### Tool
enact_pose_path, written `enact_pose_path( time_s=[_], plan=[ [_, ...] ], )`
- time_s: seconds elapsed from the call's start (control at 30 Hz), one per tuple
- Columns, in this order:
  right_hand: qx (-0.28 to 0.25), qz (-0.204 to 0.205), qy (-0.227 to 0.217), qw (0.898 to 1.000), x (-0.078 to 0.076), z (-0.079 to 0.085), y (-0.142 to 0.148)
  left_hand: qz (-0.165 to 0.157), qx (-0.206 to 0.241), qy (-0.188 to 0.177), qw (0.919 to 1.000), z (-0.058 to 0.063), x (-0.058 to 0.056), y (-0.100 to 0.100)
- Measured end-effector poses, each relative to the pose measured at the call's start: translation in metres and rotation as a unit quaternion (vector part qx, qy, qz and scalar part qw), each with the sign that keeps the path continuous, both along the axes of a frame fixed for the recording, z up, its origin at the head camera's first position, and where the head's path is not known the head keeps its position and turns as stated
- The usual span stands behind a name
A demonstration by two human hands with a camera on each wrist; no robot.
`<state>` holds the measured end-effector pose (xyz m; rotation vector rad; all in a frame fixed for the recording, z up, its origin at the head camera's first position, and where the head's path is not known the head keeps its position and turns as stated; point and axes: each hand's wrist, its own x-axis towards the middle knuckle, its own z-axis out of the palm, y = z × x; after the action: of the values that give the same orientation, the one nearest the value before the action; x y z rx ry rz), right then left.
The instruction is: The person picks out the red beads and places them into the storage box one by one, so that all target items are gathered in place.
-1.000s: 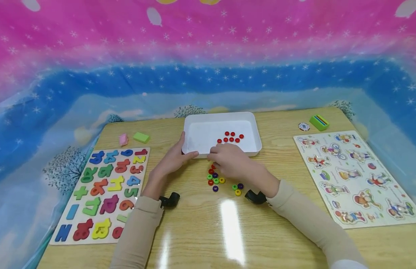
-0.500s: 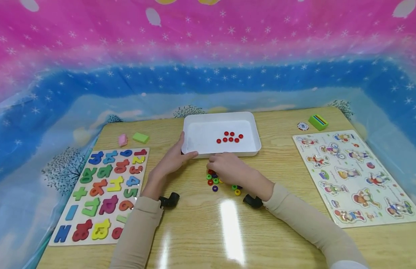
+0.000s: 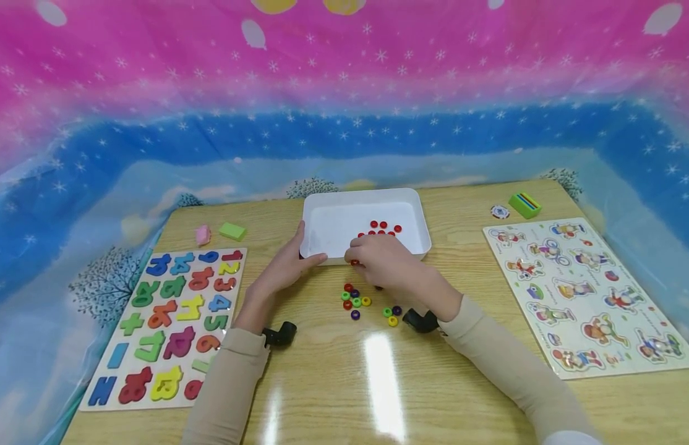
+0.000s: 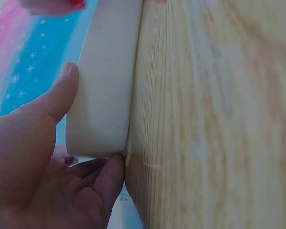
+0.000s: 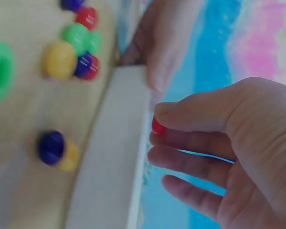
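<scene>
Right hand (image 3: 385, 262) pinches a small red ring (image 5: 158, 126) between thumb and fingertips, other fingers loosely curled below it. Hand sits at the near rim of the white tray (image 3: 322, 210), ring just above or at the rim edge; wrist view is blurred, so cannot tell if ring touches the tray. Left hand (image 3: 286, 267) grips the tray's near left corner: thumb (image 4: 62, 98) pressed on the outer side wall, fingers (image 4: 109, 176) curled under the corner where it meets the table (image 3: 333, 383). Tray rests flat on table, held steady.

Inside the tray: a cluster of red rings (image 3: 382, 227) toward the right half, partly hidden by the right hand.

On table just in front of the hands: loose pile of coloured rings (image 3: 355, 301), red, green, yellow, purple, with a second small group green/purple/yellow (image 3: 392, 314) a bit to the right. Black wrist mounts visible at both cuffs, beige sleeves.

Further out: number puzzle board (image 3: 166, 321) on left side of table, with a pink eraser (image 3: 203, 234) and green block (image 3: 232, 231) behind it. Cartoon figure puzzle board (image 3: 584, 290) on right side; behind it a round chip (image 3: 500, 212) and a striped green block (image 3: 526, 204). Pink and blue starry cloth (image 3: 344, 111) surrounds the table.
</scene>
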<state>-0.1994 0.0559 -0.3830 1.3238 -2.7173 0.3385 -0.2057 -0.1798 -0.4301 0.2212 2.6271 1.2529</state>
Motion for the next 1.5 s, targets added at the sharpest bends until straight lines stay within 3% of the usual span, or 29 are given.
enact_pose_path(
  time_s=[0.17,0.43,0.63,0.8,1.1,1.27,1.4,1.5],
  plan=[
    [-0.024,-0.041,-0.010,0.999,-0.023,0.004,0.001,-0.002,-0.005,-0.007,1.0000,-0.001,0.001,-0.002],
    [-0.004,-0.119,-0.022,0.993,-0.067,-0.011,0.002,0.003,-0.016,-0.012,0.9998,-0.002,0.000,0.000],
    [0.014,-0.131,-0.048,0.990,-0.080,-0.027,0.004,0.004,-0.013,-0.013,0.9998,-0.003,0.001,0.002],
    [0.007,-0.133,-0.038,0.990,-0.082,-0.035,0.007,0.001,-0.020,-0.011,0.9997,-0.003,0.000,0.003],
    [-0.011,-0.111,-0.069,0.991,-0.068,-0.016,0.012,0.001,-0.017,-0.013,0.9998,-0.003,-0.001,0.003],
    [-0.015,-0.042,-0.074,0.996,-0.040,-0.002,0.011,-0.003,-0.014,-0.006,0.9999,-0.003,-0.001,0.001],
    [-0.013,0.024,-0.052,0.998,-0.014,0.005,0.005,-0.003,-0.007,-0.005,1.0000,-0.001,0.000,-0.001],
    [0.003,0.050,-0.039,0.998,0.001,0.005,-0.001,-0.004,-0.010,-0.003,0.9999,0.000,0.000,-0.002]
  ],
)
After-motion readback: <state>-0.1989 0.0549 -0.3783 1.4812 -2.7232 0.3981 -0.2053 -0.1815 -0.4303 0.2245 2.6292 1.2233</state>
